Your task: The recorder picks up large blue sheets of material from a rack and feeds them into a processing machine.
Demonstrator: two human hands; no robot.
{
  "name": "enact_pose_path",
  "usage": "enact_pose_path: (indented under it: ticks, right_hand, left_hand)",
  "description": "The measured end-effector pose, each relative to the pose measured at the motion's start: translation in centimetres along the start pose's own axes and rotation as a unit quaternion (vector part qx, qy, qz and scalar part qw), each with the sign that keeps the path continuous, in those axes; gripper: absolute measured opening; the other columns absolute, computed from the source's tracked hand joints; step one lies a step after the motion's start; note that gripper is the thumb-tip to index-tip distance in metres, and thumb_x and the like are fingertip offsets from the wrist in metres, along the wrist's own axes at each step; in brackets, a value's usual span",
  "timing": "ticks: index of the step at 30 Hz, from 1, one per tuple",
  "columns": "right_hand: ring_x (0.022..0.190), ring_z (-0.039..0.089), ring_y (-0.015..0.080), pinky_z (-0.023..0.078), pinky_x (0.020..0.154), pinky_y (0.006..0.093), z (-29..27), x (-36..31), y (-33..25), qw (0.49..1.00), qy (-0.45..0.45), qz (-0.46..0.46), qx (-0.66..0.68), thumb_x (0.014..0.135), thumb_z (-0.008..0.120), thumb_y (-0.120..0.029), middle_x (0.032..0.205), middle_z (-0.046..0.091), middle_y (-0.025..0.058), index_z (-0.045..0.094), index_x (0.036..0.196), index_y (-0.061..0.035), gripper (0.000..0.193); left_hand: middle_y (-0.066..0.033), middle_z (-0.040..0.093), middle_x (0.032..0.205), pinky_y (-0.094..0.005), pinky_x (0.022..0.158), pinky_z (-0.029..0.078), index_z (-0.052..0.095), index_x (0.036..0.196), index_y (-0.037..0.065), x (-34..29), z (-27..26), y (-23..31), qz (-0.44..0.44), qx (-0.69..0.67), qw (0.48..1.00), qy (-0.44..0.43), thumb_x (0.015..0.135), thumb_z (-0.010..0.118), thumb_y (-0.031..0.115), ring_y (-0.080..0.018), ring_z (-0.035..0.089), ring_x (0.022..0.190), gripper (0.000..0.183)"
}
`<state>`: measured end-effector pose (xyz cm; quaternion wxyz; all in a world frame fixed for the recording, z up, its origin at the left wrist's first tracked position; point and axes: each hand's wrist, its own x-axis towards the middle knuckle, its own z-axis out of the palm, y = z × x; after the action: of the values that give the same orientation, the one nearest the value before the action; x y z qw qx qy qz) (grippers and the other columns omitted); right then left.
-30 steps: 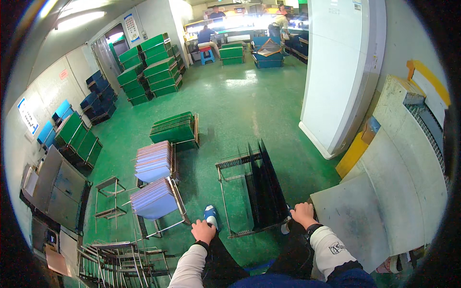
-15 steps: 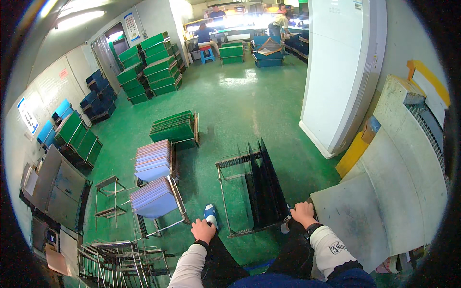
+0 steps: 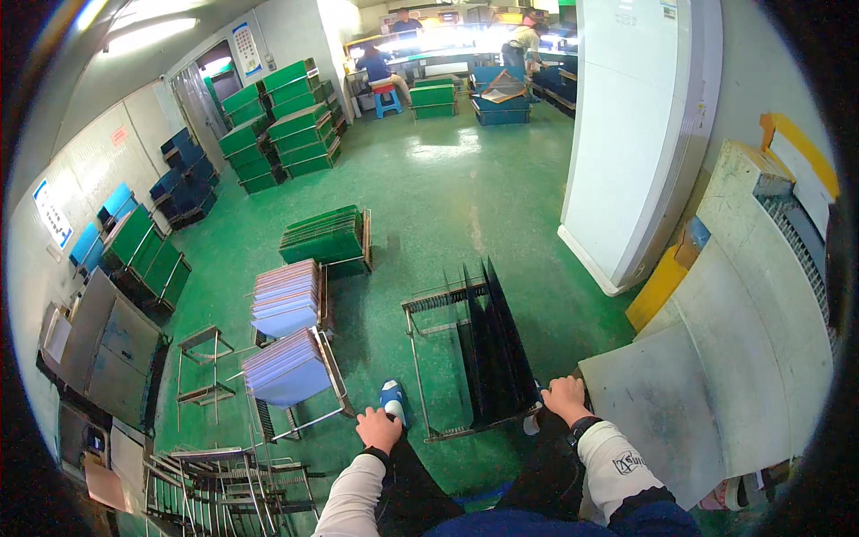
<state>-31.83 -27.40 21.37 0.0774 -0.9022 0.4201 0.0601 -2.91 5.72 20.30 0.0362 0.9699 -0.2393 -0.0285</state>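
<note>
My left hand (image 3: 379, 430) rests on my left knee with its fingers draped over it, and nothing is in it. On my right knee lies my right hand (image 3: 565, 399), likewise empty with its fingers bent loosely over the knee. Just ahead of my legs stands a metal rack (image 3: 417, 365), with several dark panels (image 3: 497, 349) upright in its right part. The right hand is nearest to that rack's corner and to a pale machine's edge. To the left, another rack holds light purple-blue panels (image 3: 291, 369), and a similar full rack (image 3: 288, 300) stands behind it.
A rack of green panels (image 3: 322, 240) stands farther off. Bare metal racks (image 3: 228, 492) lie at lower left, by an open frame (image 3: 205, 367). The pale machine (image 3: 689, 403) and a tall white cabinet (image 3: 640, 134) border the right. Green racks (image 3: 295, 116) are stacked behind; people sit at a lit bench.
My hands and the near racks stay as they were. At the far bench, the seated person and the one at the right have shifted slightly.
</note>
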Motion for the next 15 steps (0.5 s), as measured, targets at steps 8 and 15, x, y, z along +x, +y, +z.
enact_pose_path:
  ticks: [8,15]
  right_hand:
    - [0.104,0.061,0.031,0.043,0.09,0.0463,-0.03,0.08,0.0,1.0,-0.012,0.003,-0.004,0.083,0.063,-0.041,0.101,0.071,0.0118,0.074,0.095,-0.0076,0.037]
    - [0.105,0.061,0.0316,0.043,0.092,0.0471,0.29,0.19,-0.05,1.0,-0.004,0.004,0.007,0.082,0.063,-0.04,0.102,0.071,0.0126,0.074,0.095,-0.0067,0.037]
  left_hand:
    - [-0.0165,0.062,0.105,-0.048,0.081,0.053,0.07,0.097,0.005,0.01,-0.01,-0.03,0.003,-0.005,1.0,0.002,0.077,0.062,0.044,-0.039,0.058,0.101,0.045]
    - [-0.014,0.061,0.104,-0.0498,0.08,0.05,0.07,0.096,0.006,-0.13,-0.14,0.05,-0.001,-0.01,1.0,0.004,0.075,0.065,0.037,-0.0384,0.058,0.099,0.038]
